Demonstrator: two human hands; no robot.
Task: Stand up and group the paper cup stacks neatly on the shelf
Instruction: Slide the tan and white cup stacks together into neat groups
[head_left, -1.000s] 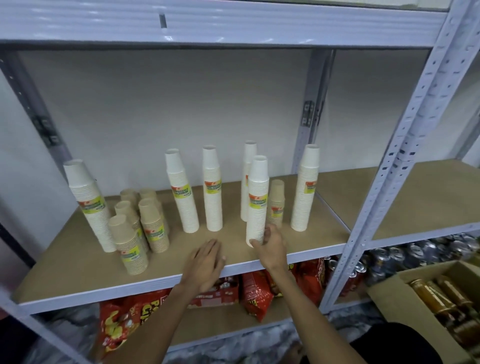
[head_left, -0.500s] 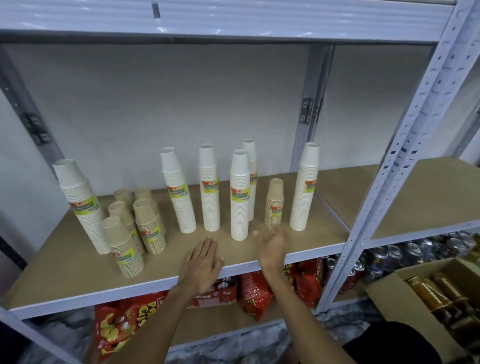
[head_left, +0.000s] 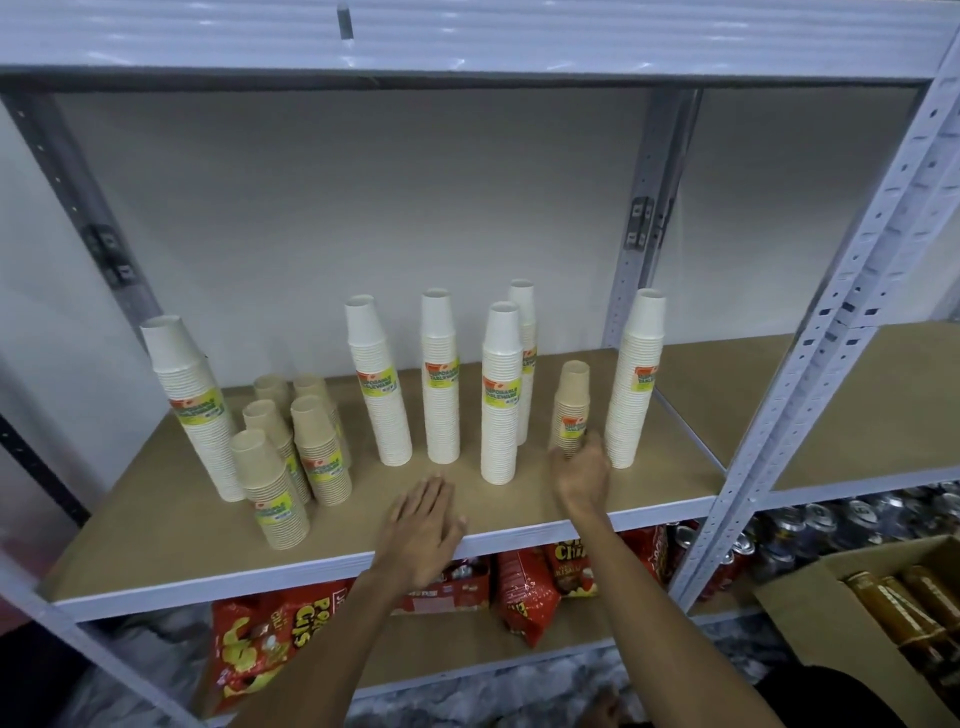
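Nearest, low and right of the right hand (head_left: 582, 473), a cardboard box (head_left: 800, 623) holds amber bottles (head_left: 883, 603). The left hand (head_left: 423, 525) lies flat with its fingers straight on the front of the shelf (head_left: 156, 519). The right fingertips reach the base of the short brown cup stack (head_left: 570, 410); I cannot tell whether they grip it. A tall white stack (head_left: 501, 395) stands upright just left of it, and its yellow-green label (head_left: 502, 396) reads "DISPOSABLE TABLEWARE".

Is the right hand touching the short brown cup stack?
Cannot tell. In the head view the right hand overlaps the base of the short brown cup stack, hiding any contact or gap.
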